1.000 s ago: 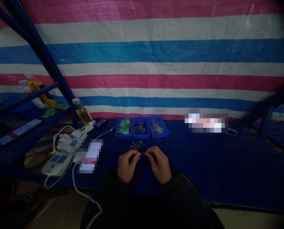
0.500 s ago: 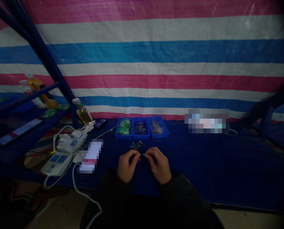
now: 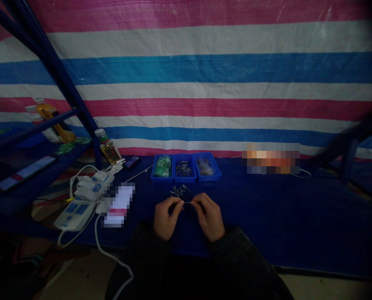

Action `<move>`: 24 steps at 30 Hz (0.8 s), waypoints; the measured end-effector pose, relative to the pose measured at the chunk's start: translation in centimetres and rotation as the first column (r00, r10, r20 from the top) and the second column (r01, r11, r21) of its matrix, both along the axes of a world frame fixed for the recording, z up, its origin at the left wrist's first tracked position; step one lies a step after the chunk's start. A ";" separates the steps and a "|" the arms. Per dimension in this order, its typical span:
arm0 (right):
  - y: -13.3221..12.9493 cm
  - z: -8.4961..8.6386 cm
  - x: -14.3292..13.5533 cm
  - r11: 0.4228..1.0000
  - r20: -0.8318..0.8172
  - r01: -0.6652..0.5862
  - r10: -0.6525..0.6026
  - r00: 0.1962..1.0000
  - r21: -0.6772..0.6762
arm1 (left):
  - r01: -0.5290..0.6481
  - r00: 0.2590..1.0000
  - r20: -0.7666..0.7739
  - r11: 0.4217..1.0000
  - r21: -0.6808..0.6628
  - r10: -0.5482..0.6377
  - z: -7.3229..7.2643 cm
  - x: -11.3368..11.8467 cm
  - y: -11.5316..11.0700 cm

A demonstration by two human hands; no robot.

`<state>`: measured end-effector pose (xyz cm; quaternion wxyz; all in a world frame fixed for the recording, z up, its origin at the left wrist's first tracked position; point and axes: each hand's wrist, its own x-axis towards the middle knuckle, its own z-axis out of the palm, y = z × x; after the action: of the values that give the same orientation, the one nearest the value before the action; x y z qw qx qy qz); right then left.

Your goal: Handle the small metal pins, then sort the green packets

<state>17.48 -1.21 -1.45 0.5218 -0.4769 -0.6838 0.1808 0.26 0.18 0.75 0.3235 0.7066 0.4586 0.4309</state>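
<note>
My left hand (image 3: 166, 218) pinches one end of a thin metal pin (image 3: 187, 203) between thumb and forefinger. At its other end, the fingertips of my right hand (image 3: 209, 216) are pinched together on the same piece. The pin lies roughly level across the small gap between the hands; its exact shape is too small to make out. Just beyond the fingertips lies a loose pile of similar metal pins (image 3: 180, 191) on the blue table (image 3: 260, 221). Behind that pile, more such pieces fill the middle blue tray (image 3: 185, 180).
Green packets fill the left tray (image 3: 162, 180); clear packets fill the right tray (image 3: 209, 178). To the left are a power strip (image 3: 75, 214) with cables, a blurred phone (image 3: 118, 206) and a bottle (image 3: 109, 150). A pixelated object (image 3: 270, 159) sits at back right.
Both hands stay almost still, with the pin held between them. The pixelated patch at back right has turned from pale to orange.
</note>
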 end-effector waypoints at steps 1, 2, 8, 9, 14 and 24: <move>0.0 0.0 0.0 1.000 -0.009 0.001 -0.001 1.000 0.001 | -0.007 1.000 0.003 1.000 -0.001 0.007 0.0 0.0 0.0; 0.0 0.0 0.0 1.000 -0.015 0.002 -0.002 1.000 0.003 | -0.011 1.000 0.006 1.000 -0.003 0.011 0.0 0.0 0.0; 0.1 -0.2 0.1 0.999 -0.037 -0.001 0.003 0.999 0.043 | -0.020 0.999 0.029 1.000 -0.010 0.020 0.0 0.0 0.0; 0.0 -0.2 0.1 0.999 -0.037 -0.007 0.008 0.999 0.047 | -0.019 0.999 0.032 1.000 -0.010 0.019 0.0 0.0 0.1; 0.0 0.0 0.0 0.998 -0.040 -0.029 0.031 0.999 0.053 | 0.004 0.999 0.032 1.000 -0.019 -0.003 -0.1 -0.1 0.1; 0.1 -0.1 -0.1 0.998 0.002 -0.060 0.060 0.998 0.012 | 0.074 0.997 -0.001 0.996 -0.042 -0.074 -0.2 0.1 0.1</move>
<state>17.41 -1.16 -1.56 0.5185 -0.4530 -0.6994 0.1916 0.35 0.28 0.51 0.3533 0.7166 0.4417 0.4080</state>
